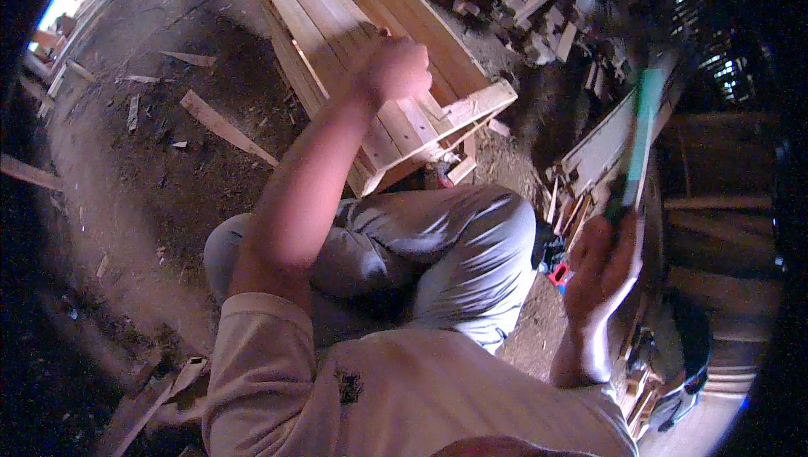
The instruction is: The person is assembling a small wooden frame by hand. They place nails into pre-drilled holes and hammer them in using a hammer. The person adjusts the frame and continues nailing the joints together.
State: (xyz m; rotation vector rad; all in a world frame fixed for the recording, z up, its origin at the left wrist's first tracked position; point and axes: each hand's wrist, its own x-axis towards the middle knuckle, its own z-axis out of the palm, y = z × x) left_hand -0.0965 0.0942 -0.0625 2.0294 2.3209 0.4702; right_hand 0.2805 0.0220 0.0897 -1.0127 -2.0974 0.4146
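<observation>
Prob nailing slats (324, 11) on that wooden box (454, 61), imo. Your R hand (608, 259) is gripping a blurry green tool (645, 116), well apart from the box; your L hand (396, 70) is resting curled on the slats, can't tell if it's pinching anything. Next move's prob calling for careful aim, L fingers clear. Box is lying right under L, showing pale bare wood.

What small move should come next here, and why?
Probably bring the right hand and its long green tool toward the wooden crate: the tool is raised off to the side, while the left hand is curled at the crate's slats.
</observation>
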